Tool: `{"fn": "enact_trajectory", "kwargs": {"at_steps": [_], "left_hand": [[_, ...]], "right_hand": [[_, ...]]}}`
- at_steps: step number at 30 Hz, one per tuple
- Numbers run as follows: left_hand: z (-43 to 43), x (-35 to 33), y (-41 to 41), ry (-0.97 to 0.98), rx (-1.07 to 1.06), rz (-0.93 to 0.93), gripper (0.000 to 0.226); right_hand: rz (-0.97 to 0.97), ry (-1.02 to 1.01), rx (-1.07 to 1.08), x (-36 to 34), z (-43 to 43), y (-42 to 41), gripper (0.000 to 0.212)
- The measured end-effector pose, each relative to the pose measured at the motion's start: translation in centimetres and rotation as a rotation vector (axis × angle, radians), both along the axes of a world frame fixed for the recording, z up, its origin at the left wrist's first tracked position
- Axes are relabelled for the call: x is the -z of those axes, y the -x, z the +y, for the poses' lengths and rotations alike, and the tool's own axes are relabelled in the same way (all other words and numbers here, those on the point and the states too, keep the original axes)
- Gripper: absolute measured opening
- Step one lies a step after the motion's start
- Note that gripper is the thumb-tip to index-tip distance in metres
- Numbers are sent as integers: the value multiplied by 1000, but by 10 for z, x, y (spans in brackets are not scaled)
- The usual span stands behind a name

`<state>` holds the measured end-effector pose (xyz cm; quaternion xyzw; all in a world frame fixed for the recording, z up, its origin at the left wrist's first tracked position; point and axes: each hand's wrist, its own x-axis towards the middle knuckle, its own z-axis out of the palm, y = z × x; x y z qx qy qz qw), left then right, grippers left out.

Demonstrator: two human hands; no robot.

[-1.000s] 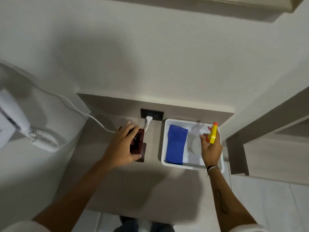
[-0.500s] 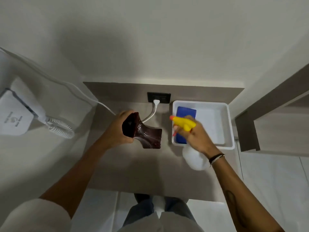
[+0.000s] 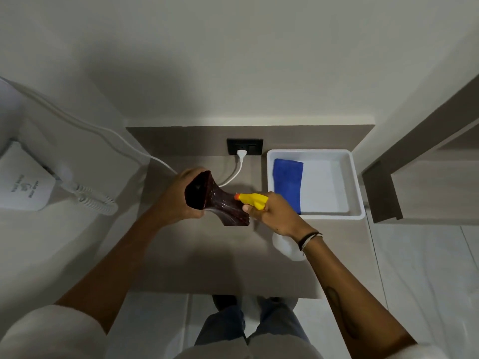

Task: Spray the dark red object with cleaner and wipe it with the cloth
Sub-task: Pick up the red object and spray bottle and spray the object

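A grey-brown matte bench [image 3: 207,263] runs back to the wall. At its back right corner sits a white rectangular plastic tray [image 3: 356,187], holding a folded blue cloth [image 3: 287,182] along its left side. A white cable [image 3: 233,174] trails across the bench's back edge

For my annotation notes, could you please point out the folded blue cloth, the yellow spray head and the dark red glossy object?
folded blue cloth [image 3: 287,183]: head view, middle of fabric.
yellow spray head [image 3: 252,198]: head view, top.
dark red glossy object [image 3: 224,206]: head view, narrow waist.
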<state>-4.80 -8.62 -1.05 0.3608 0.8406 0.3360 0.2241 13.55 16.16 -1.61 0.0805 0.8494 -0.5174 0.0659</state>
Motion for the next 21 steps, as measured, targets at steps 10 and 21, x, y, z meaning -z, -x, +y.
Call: {"fn": "enact_trajectory", "kwargs": {"at_steps": [10, 21], "left_hand": [[-11, -9, -6, 107, -329, -78, 61], [-4, -13, -6, 116, -508, -270, 75]], "right_hand": [[-79, -124, 8, 4, 6, -26, 49], [-50, -167, -3, 2, -30, -10, 47]]}}
